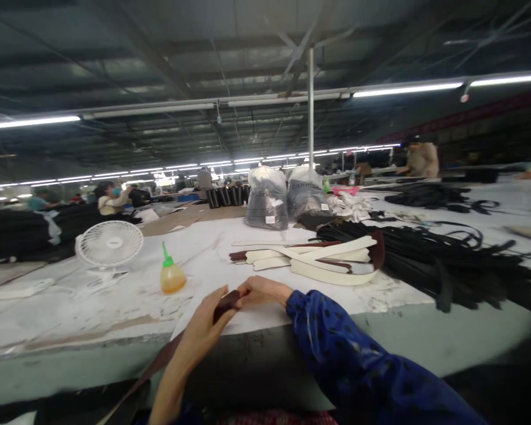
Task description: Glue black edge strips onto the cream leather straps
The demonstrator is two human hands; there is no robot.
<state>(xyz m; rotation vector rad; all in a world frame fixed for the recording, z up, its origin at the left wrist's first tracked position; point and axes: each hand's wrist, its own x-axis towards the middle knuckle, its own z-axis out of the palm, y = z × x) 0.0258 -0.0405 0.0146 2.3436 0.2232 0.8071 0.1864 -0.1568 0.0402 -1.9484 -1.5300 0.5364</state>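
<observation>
**Two ends of fingers, one brown strap**

Nearest of all, the long part of the brown strap hangs down past the front edge of the desk, running behind the left arm. A blue sleeve with dark spots covers the right arm.

The left hand has its thumb and fingers closed around the strap, near its top. The right hand pinches the strap just beside that. Its fingers hide the tip, so one cannot tell how it is shaped. The step in hand looks like bending or smoothing this bit of strap with both hands. The next move seems to call for a firm pinch and small, careful finger work, with the loose part kept from pulling.

Past the hands, a squeeze bottle with a green top stands on the left. A pile of cream and brown strips lies to the right. Farther on are a white fan, a big heap of black strips and two stuffed bags. Far back, other people are in the big room.
</observation>
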